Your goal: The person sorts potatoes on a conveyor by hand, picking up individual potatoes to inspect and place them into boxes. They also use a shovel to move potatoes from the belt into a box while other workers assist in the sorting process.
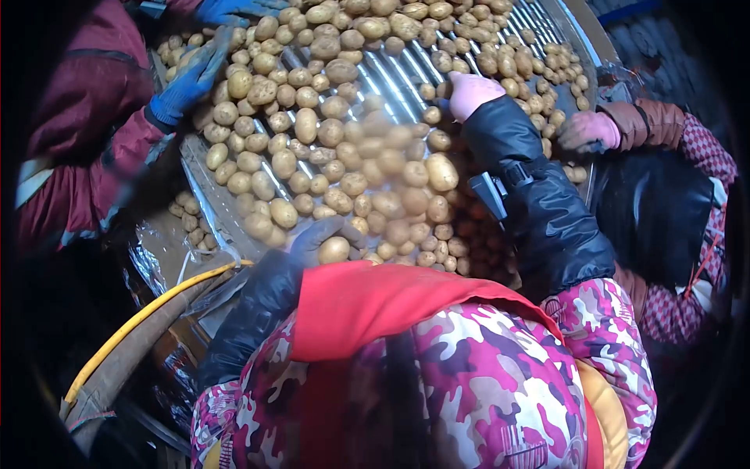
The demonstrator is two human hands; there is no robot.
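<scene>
Many tan potatoes [312,125] lie on a conveyor of metal rollers [391,78] that runs away from me. My left hand [316,237], in a dark grey glove, is at the near end of the belt and cups one potato [334,250]. My right hand [473,92], in a pink glove with a black sleeve, reaches farther out. It rests knuckles-up on the potatoes at the belt's right side, its fingertips hidden.
A co-worker's blue-gloved hands [191,78] work the belt's left edge. Another person's pink-gloved hand [590,129] is at the right edge. A yellow hose [133,328] curves along the lower left. More potatoes [191,223] lie under the belt's left side.
</scene>
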